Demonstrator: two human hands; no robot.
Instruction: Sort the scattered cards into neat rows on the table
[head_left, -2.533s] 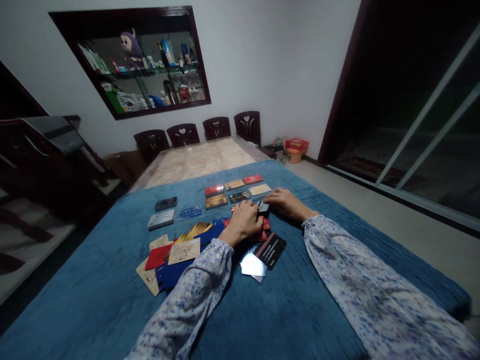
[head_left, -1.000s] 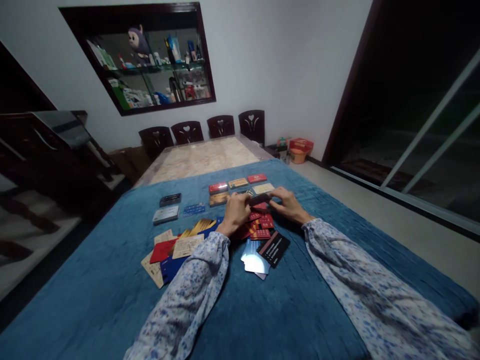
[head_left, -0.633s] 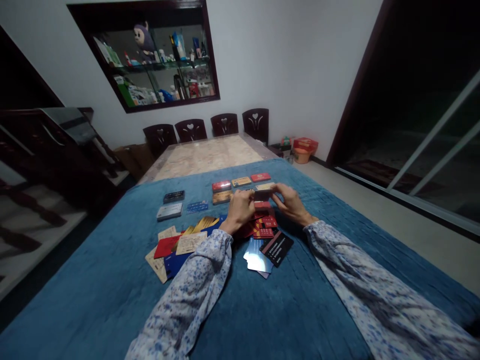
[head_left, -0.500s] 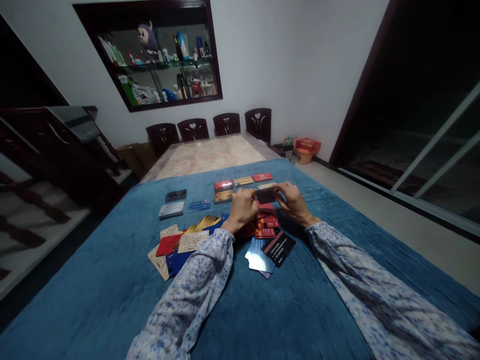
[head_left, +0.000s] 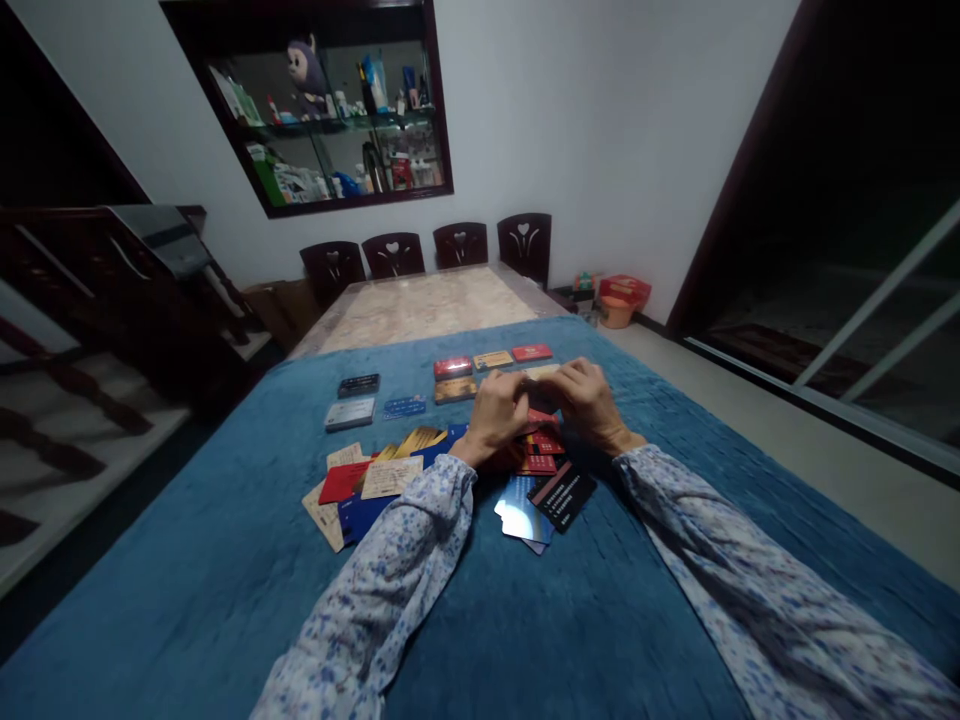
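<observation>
Head view: both hands come together above the near side of a row of card stacks, over blue cloth (head_left: 480, 640). A dark card (head_left: 543, 398) is between them, partly masked by fingers; one or several, cannot tell. Left hand (head_left: 495, 412) curls around its left end, pinching; right hand (head_left: 589, 400) has bent fingers clasping the right end. Red cards (head_left: 541, 466) lie fanned just below; a black card (head_left: 566, 495) overlaps pale blue cards (head_left: 523, 510) nearer the wearer. Gold stack (head_left: 454, 390) sits to the left, beyond the left hand.

Handling, by judgement: light, thin, probably stiff plastic with some spring; the gloss on the cards nearby suggests slick faces. If layered, cards could shear apart under uneven pressure. Not fragile, though sharp bending may crease it. Best hold: opposite short ends, thumbs and fingertips, squeeze light and level.
</observation>
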